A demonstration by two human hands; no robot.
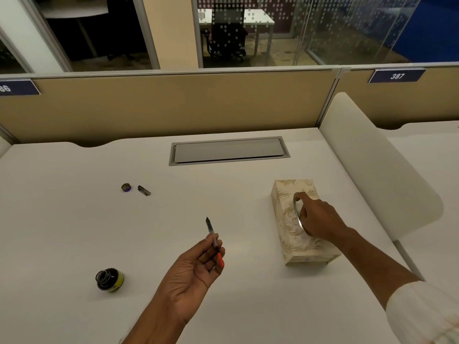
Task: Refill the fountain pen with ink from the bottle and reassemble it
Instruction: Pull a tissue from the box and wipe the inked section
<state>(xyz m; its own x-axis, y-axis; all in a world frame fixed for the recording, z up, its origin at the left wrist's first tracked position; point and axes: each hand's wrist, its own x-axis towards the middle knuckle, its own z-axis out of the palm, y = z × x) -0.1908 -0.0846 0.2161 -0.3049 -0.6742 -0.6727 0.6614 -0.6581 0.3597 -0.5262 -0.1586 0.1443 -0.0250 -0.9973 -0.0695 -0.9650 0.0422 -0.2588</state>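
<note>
White desk (74,219) — left hand (196,266) pinching pen section (214,240); ink bottle (109,279) leftward

- We see a broad, smooth white desk top (74,219).
- Set flush into it at the middle of the far edge is a long grey cable hatch (229,151), its lid closed.
- At the far left lies a small round bottle cap (126,187). A short dark pen piece (144,190) lies just to its right, not touching it.
- At the near left stands a squat dark glass ink bottle (109,279) with a yellow-green label, uncapped.
- On the right a cream tissue box (280,207) with a gold scroll pattern lies flat.
</note>
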